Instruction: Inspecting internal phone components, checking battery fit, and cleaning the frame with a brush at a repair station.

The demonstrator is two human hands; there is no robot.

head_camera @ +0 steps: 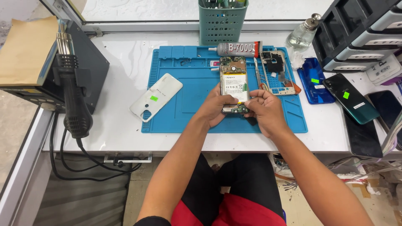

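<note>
An opened phone (234, 81) with its battery and green circuit board showing lies on the blue work mat (184, 83). My left hand (215, 109) grips its lower left edge. My right hand (264, 111) pinches the lower right corner, fingertips on the small board at the bottom end. A white back cover (156, 96) lies to the left, partly off the mat. A bare phone frame (276, 71) rests on the mat to the right.
A glue tube (236, 49) lies at the mat's far edge below a teal tool basket (222, 21). A blue back cover (315, 80), dark phones (351, 98), a glass bottle (302, 34) and drawers (360, 33) stand right. A hot-air station (73, 79) sits left.
</note>
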